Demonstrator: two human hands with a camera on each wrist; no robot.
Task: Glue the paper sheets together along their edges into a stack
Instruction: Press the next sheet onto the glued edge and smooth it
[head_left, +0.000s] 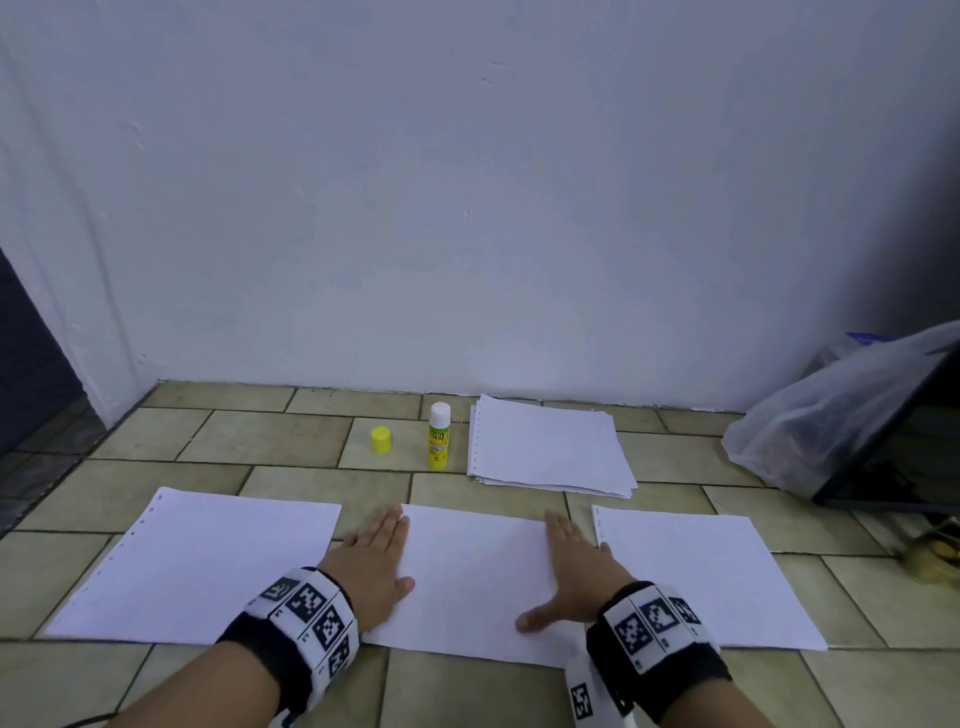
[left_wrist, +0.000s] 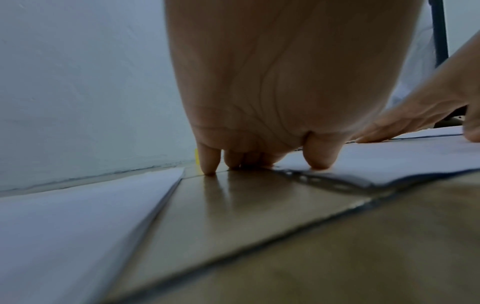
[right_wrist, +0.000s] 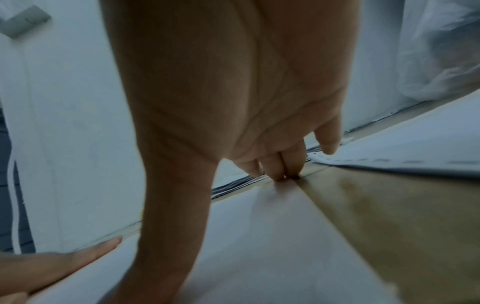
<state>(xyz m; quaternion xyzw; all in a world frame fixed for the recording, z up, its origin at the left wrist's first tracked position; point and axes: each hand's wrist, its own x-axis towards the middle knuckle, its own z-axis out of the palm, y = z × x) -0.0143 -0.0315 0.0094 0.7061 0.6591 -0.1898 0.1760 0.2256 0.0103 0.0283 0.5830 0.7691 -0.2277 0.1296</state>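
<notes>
Tiled floor (head_left: 291, 431): both hands flank middle sheet (head_left: 475, 577).

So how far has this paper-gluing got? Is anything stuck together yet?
Early, by the look of it. Done: the glue stick stands uncapped, its yellow cap beside it. In hand: the left hand and right hand lie flat on the middle sheet. Left: the left sheet, the right sheet and the pile lie apart; no join shows.
</notes>
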